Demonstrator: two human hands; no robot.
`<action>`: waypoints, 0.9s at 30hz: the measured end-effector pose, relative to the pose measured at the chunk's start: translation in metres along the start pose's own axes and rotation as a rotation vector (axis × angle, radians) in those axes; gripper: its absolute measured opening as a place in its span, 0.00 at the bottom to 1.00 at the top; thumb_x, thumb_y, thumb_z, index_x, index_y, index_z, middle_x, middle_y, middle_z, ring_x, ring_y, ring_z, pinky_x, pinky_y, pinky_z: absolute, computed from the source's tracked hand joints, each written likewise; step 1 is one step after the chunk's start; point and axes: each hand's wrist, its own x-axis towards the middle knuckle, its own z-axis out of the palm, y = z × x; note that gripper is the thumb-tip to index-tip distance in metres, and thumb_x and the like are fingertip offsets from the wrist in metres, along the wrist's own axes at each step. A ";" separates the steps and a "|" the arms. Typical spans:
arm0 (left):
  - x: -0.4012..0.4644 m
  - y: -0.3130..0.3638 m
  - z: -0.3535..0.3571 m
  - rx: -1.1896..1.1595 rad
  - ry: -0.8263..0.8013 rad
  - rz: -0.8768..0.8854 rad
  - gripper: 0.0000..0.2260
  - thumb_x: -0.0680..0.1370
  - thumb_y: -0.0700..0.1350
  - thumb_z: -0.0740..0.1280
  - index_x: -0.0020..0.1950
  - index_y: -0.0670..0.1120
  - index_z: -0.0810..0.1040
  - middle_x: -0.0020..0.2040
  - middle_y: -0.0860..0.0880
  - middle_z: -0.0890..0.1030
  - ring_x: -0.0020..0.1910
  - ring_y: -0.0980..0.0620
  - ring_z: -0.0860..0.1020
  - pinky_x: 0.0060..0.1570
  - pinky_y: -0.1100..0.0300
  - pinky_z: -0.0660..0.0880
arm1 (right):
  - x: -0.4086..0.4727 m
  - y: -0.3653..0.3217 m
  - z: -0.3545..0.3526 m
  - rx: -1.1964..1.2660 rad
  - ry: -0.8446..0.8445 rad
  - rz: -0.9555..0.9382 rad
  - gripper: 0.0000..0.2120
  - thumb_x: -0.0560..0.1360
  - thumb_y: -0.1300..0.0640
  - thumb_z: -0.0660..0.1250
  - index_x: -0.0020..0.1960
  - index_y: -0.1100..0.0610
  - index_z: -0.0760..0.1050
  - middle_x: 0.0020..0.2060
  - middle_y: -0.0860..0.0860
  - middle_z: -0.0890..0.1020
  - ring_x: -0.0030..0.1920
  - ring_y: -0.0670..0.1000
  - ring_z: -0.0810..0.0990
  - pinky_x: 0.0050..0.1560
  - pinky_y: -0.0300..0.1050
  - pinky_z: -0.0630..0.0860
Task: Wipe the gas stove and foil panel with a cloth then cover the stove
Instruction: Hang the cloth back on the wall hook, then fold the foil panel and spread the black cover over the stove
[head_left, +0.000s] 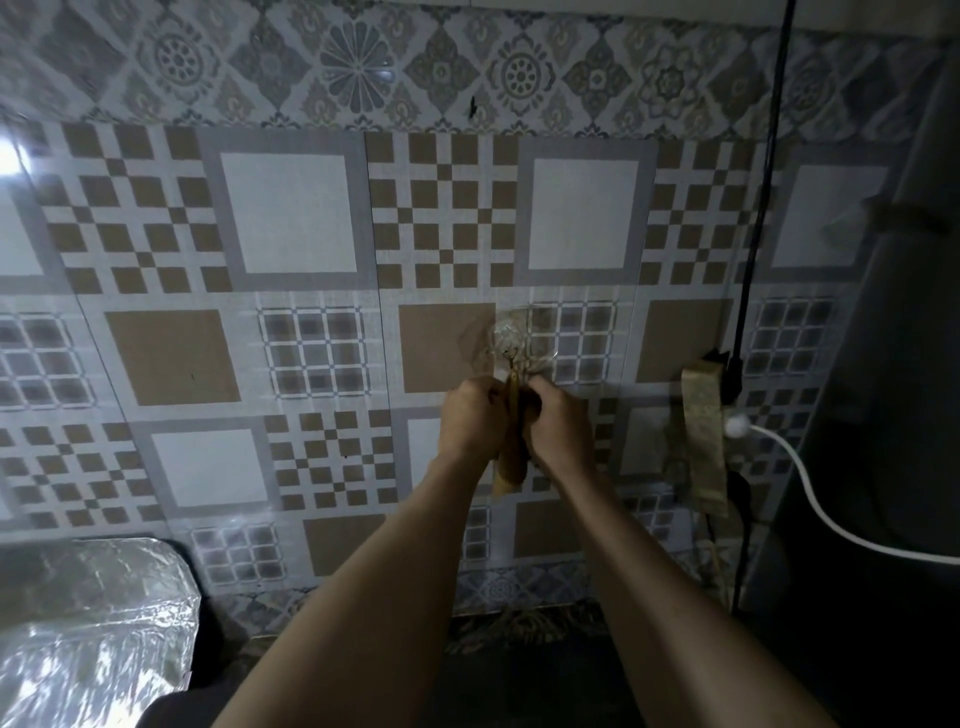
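Both my hands are raised to the tiled wall just below a clear stick-on hook (511, 343). My left hand (470, 421) and my right hand (558, 426) grip a yellowish-brown cloth (511, 462) between them; its top reaches up to the hook and its lower end hangs under my fists. The crinkled foil panel (98, 618) shows at the lower left corner. The gas stove itself is out of view.
A second patterned cloth strip (701, 441) hangs on the wall to the right. A black cable (763, 208) runs down the wall, and a white cable (810, 499) curves toward a dark grey appliance (893, 389) at the right. A dark counter (519, 665) lies below.
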 end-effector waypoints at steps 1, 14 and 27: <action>-0.001 0.000 0.000 -0.016 -0.033 -0.021 0.10 0.81 0.39 0.61 0.48 0.42 0.82 0.40 0.47 0.82 0.37 0.52 0.80 0.37 0.62 0.78 | -0.001 -0.001 -0.001 0.000 -0.024 0.017 0.07 0.80 0.57 0.59 0.53 0.53 0.75 0.40 0.48 0.79 0.42 0.49 0.79 0.37 0.38 0.72; -0.064 -0.037 -0.032 0.437 -0.355 -0.246 0.05 0.74 0.40 0.70 0.41 0.43 0.75 0.41 0.45 0.82 0.43 0.47 0.82 0.44 0.54 0.81 | -0.079 0.021 0.012 0.036 -0.434 0.551 0.13 0.70 0.47 0.67 0.48 0.55 0.77 0.44 0.54 0.81 0.45 0.54 0.79 0.49 0.49 0.77; -0.142 -0.169 -0.184 0.333 -0.071 -0.473 0.09 0.73 0.47 0.66 0.46 0.43 0.81 0.43 0.44 0.84 0.43 0.43 0.83 0.48 0.50 0.81 | -0.138 -0.171 0.102 0.006 -0.834 0.044 0.10 0.70 0.65 0.62 0.43 0.58 0.82 0.40 0.54 0.84 0.43 0.55 0.81 0.48 0.52 0.81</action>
